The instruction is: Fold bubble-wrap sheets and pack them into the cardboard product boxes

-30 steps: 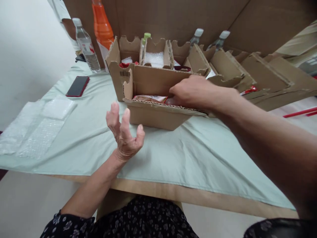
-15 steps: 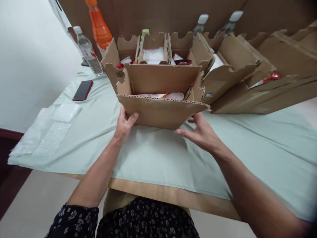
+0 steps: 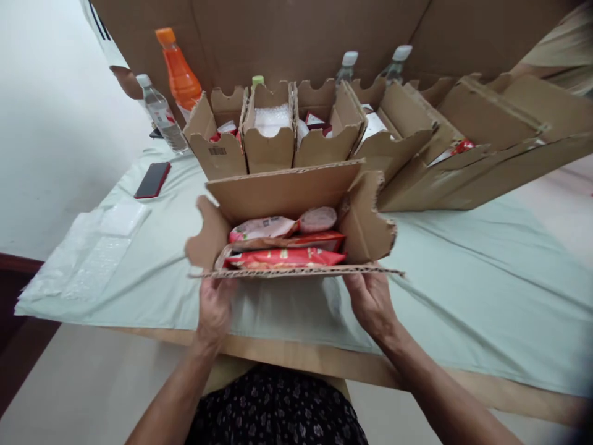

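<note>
Between my hands is an open-topped cardboard box (image 3: 287, 191) with notched side walls. Inside it lie a red snack packet (image 3: 287, 257), a pink-and-white packet (image 3: 264, 227) and a clear-wrapped roundish item (image 3: 317, 219). My left hand (image 3: 215, 309) grips the box at its near left corner, and my right hand (image 3: 370, 300) does the same at the near right. The fingertips of both hands are hidden behind or under the box.
Several notched cardboard boxes (image 3: 271, 148) stand in a row behind. At the left are an orange drink bottle (image 3: 181, 77), a water bottle (image 3: 162, 117), a phone (image 3: 152, 180) and bubble wrap (image 3: 92, 253). Other people are partly visible beyond the cardboard panel (image 3: 287, 37).
My hands have drawn the box toward me, away from the row, and its contents now show more fully. My right hand has closed in on the box's corner.
</note>
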Motion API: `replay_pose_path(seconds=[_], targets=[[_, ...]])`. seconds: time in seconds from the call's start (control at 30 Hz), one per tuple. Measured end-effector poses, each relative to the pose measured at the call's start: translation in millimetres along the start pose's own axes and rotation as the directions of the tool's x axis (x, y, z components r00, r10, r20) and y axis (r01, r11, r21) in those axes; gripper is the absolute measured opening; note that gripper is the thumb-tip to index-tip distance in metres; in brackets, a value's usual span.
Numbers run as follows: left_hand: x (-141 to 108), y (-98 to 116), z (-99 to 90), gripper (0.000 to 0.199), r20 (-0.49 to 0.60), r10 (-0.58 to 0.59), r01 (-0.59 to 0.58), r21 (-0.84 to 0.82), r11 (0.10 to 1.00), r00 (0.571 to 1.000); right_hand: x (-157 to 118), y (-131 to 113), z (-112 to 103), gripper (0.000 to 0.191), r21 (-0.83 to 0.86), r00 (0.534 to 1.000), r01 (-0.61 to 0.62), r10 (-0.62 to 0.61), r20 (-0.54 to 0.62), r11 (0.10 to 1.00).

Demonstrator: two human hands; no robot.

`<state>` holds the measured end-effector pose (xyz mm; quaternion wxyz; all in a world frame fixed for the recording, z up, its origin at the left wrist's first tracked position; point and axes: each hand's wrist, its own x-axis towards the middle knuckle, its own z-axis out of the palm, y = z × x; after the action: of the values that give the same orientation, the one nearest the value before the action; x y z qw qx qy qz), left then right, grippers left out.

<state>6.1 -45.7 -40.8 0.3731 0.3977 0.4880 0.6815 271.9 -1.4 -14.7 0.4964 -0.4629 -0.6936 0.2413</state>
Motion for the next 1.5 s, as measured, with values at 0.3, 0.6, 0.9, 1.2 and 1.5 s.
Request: replay_pose_path(seconds=[0.3,0.6,0.9,1.2,1.5], targets=[[38,40,-11.6,0.066,-0.116,0.247,-0.247,0.019,0.969,0.962,28,-31,29,0.065,0.204,0.998,0.027,-0.040,0.058,0.979],[-6,25,-8.1,0.063,-0.179,0.081,-0.098,-0.088,0.991,0.980,-21,-31,17,0.060,0.185,0.999,-0.054,0.053,0.011,0.981],[-4,38,-1.4,0.067,-0.275,0.173,-0.182,-0.009,0.983,0.946,-4,-14,29,0.056,0.243,0.999,-0.051,0.052,0.005,0.969],[-25,47,-41.1,0.048,-0.408,0.278,-0.227,0.170,0.959,0.870,60,-36,107,0.081,0.398,0.919,-0.147,-0.024,0.393,0.906],[-28,27,-50.2,0.079,-0.352,0.229,-0.122,0.299,0.946,0.907,182,-55,231,0.063,0.300,0.836,-0.111,-0.074,0.544,0.948]])
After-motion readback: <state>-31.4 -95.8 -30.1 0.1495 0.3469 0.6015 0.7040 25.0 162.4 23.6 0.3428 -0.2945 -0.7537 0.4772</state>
